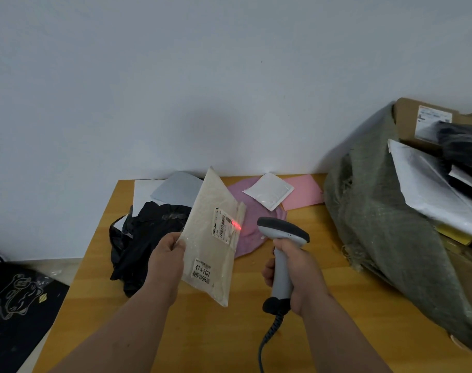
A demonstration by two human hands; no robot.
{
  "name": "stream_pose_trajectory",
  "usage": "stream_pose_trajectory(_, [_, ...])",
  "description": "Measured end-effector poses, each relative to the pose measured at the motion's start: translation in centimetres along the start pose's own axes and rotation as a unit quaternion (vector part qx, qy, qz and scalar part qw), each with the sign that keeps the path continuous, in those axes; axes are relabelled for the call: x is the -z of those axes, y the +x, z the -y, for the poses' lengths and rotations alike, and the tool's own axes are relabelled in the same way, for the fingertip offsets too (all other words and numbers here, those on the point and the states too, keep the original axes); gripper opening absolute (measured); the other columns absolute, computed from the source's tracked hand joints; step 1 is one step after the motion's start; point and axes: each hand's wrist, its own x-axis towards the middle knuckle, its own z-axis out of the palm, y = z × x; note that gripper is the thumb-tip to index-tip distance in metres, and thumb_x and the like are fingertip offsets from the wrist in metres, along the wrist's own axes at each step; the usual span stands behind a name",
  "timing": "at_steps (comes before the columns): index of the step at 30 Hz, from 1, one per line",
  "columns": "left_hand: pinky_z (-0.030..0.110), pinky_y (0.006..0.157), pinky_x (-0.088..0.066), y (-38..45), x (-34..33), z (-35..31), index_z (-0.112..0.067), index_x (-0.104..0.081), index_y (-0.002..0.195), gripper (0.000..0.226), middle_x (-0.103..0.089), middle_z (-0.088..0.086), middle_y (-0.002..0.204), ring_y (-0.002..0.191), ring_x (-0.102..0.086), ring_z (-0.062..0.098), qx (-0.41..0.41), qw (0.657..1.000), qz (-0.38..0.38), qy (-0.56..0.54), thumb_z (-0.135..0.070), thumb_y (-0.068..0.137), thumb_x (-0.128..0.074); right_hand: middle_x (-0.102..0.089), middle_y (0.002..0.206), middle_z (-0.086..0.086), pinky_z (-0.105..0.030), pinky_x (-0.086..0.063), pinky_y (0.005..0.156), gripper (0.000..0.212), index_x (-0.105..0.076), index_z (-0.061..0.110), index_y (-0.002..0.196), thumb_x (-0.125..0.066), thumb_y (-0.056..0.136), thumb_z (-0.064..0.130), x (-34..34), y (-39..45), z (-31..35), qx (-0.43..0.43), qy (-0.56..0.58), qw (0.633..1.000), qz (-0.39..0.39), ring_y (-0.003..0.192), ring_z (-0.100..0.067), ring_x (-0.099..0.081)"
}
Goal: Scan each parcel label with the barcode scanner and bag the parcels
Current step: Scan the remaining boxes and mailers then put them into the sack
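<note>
Now left hand (168,251) grips upright parcel (212,238); right hand (296,267) grips scanner (282,254) aimed leftward.

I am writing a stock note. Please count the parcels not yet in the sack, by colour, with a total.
Beige, held in the left hand: 1
Black: 1
White: 2
Grey: 1
Purple: 1
Pink: 1
Total: 7
A further white corner shows under the black one; I cannot tell whether it is a separate parcel.
</note>
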Motion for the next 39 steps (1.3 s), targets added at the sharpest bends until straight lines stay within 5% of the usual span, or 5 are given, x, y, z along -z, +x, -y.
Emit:
stream_pose_trajectory(12, [0.042, 0.069, -0.057, 0.2, 0.1, -0.4, -0.026, -0.063, 0.098, 0.021, -0.066, 0.006, 0.095, 0.085, -0.065, 0.029, -0.035, 0.999, 0.009, 0.028, -0.018, 0.103, -0.043, -0.063, 0.062, -0.01, -0.039, -0.051, 0.066, 0.022, -0.065, 0.004, 0.081, -0.065, 0.092, 0.023, -0.4, -0.4, -0.1, 0.027, -0.027, 0.999, -0.016, 0.062, -0.028, -0.061])
stream_pose_trajectory(22, [0.04, 0.073, -0.055, 0.3, -1.2, -5.0, -0.029, -0.062, 0.109, 0.02, -0.066, -0.011, 0.089, 0.084, -0.063, 0.012, -0.231, 0.961, -0.008, 0.154, -0.022, 0.101, -0.045, -0.06, 0.058, -0.006, -0.036, -0.047, 0.062, 0.021, -0.059, 0.005, 0.08, -0.062, 0.093, 0.021, -0.3, -2.2, 1.1, 0.099, -0.026, 0.994, -0.034, 0.062, -0.026, -0.058])
stream_pose_trajectory(29, [0.045, 0.075, -0.054, -1.6, -4.0, -9.8, -0.029, -0.06, 0.112, 0.021, -0.066, -0.007, 0.091, 0.084, -0.063, 0.019, -0.336, 0.933, -0.017, 0.127, -0.026, 0.102, -0.042, -0.061, 0.061, -0.005, -0.03, -0.049, 0.054, 0.013, -0.061, 0.007, 0.088, -0.063, 0.092, 0.02, 1.8, -5.7, 5.9, 0.218, 0.001, 0.975, -0.053, 0.054, -0.019, -0.059])
stream_pose_trajectory(34, [0.035, 0.082, -0.049, -4.7, -7.7, -14.1, -0.022, -0.061, 0.127, 0.031, -0.067, -0.002, 0.113, 0.1, -0.06, 0.019, -0.414, 0.904, -0.046, 0.101, -0.019, 0.102, -0.043, -0.062, 0.059, -0.004, -0.035, -0.049, 0.059, 0.015, -0.061, 0.006, 0.085, -0.063, 0.092, 0.019, 5.7, -8.2, 8.6, 0.272, 0.045, 0.958, -0.074, 0.063, -0.027, -0.06])
stream_pose_trajectory(39, [0.016, 0.088, -0.037, -8.4, -13.0, -17.9, -0.025, -0.058, 0.135, 0.04, -0.06, -0.012, 0.12, 0.103, -0.048, -0.007, -0.52, 0.849, -0.047, 0.081, -0.01, 0.101, -0.044, -0.063, 0.065, -0.005, -0.037, -0.054, 0.065, 0.015, -0.065, 0.01, 0.094, -0.067, 0.091, 0.025, 11.3, -9.3, 11.3, 0.292, 0.11, 0.944, -0.11, 0.064, -0.022, -0.064])
